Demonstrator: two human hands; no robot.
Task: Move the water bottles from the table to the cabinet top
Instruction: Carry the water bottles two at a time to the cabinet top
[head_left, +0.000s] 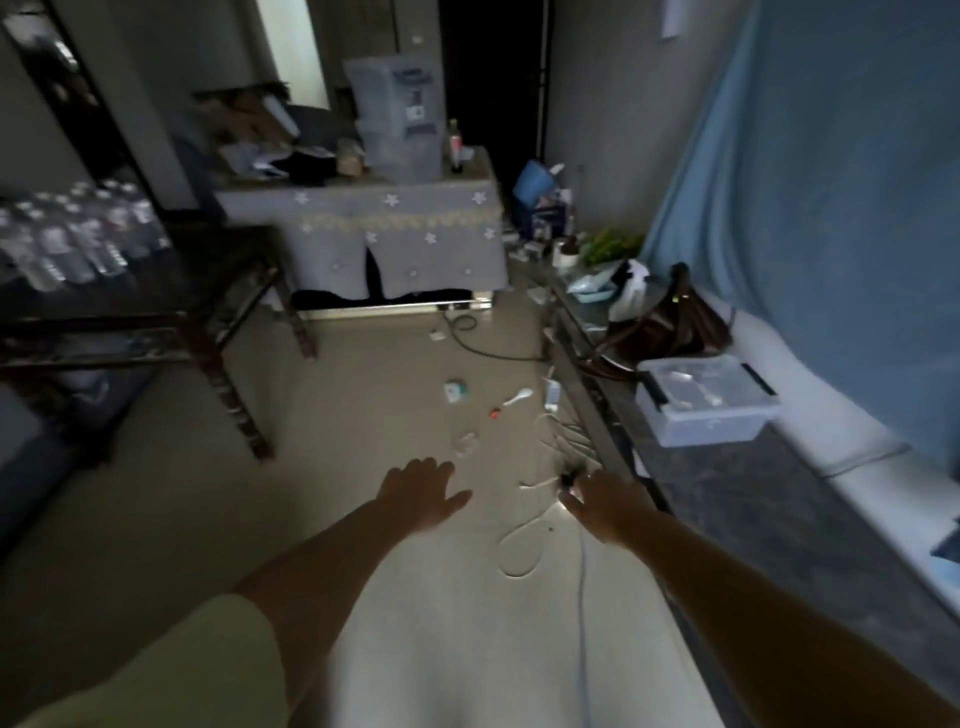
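Several clear plastic water bottles (78, 239) stand packed together on a dark wooden table (171, 291) at the left. A long low dark cabinet top (727, 478) runs along the right wall under a blue curtain. My left hand (421, 491) reaches out over the floor with its fingers spread, holding nothing. My right hand (602, 501) is stretched forward near the cabinet's front edge, fingers loose and holding nothing. Both hands are far from the bottles.
On the cabinet sit a clear lidded plastic box (706, 397), a brown bag (670, 322) and clutter further back. A cloth-covered stand (374, 228) is ahead. Cables (519, 545) and small items lie on the floor.
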